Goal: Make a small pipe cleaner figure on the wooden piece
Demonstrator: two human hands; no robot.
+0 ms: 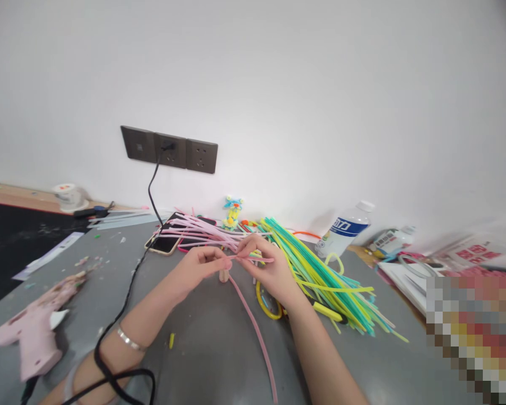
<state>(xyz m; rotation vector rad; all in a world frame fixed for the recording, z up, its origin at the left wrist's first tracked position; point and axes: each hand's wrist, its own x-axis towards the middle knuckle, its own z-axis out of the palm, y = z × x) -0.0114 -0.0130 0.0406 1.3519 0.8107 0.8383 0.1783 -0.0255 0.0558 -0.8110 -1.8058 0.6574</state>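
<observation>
Head view. My left hand (206, 267) and right hand (265, 267) are near each other above the desk (202, 360), each pinching a pink strip (255, 323) between thumb and fingers. A thin stretch of it spans the gap between my fingertips; a short end sticks out past my right fingers. A long pink length curves down from beside my left fingertips to the near edge of view. Whether it is all one strip or two, I cannot tell.

Beyond my hands: a loose bundle of pink strips (211, 226), partly over a phone (165, 243). A small blue-and-yellow figure (233, 214) stands upright near the wall. To the right of my right hand, a fanned bundle of green and yellow strips (324, 275), with a tilted clear bottle (341, 233) behind it. A yellow ring (259, 298) lies close to my right wrist, partly hidden.

Left side: a pink glue gun (37, 320) lies on its side. A black cable (132, 281) runs down from the wall socket panel (139, 145) and crosses in front of my left forearm.
</observation>
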